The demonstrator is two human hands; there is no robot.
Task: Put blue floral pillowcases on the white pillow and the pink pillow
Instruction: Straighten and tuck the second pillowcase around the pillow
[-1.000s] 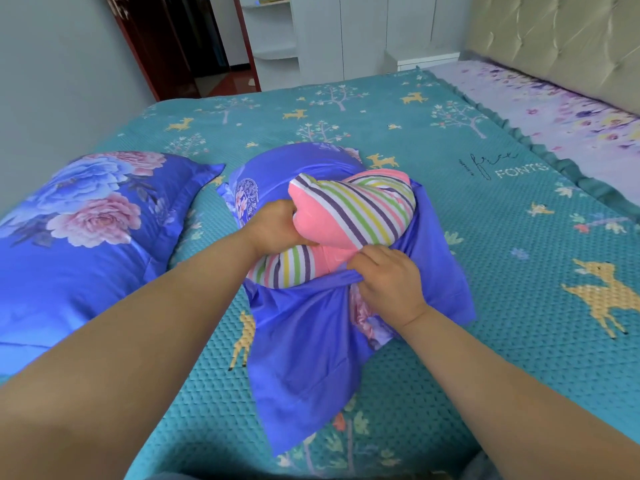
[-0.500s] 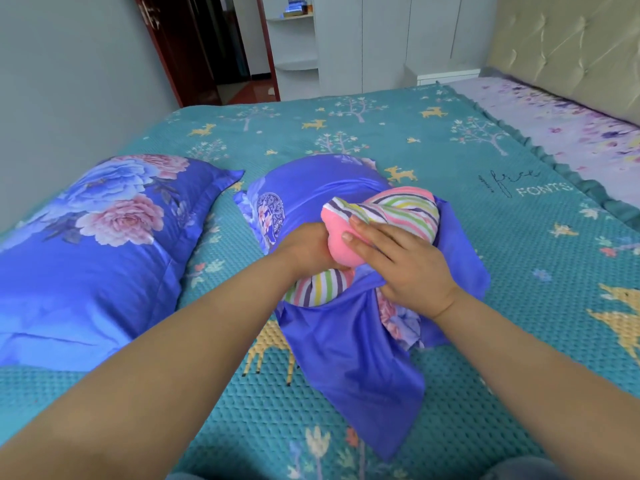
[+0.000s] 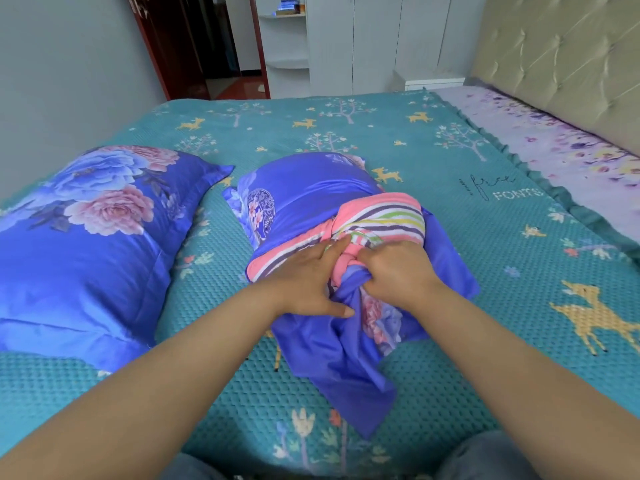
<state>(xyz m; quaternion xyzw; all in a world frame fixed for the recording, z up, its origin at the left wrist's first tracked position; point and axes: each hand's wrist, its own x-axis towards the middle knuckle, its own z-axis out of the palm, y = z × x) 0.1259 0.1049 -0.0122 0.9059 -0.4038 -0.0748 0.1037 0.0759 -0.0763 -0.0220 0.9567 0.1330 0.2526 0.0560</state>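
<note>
Mid-bed: pink pillow (image 3: 381, 216) half inside blue floral pillowcase (image 3: 304, 188). My left hand (image 3: 306, 277) presses flat, stuffing it down; right hand (image 3: 398, 271) seems bunched on the case's mouth, holding it open. Finished pillow (image 3: 86, 230) at left edge.

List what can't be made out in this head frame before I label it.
- Far end of the pink pillow: hidden inside the blue floral pillowcase.
- Right hand fingertips: buried in bunched cloth.
- What fills the finished pillow on the left: fully covered, also cut by the frame's left edge.
- Items on the shelf: too small, cut by the top edge.
- Left hand palm: faces down.
</note>
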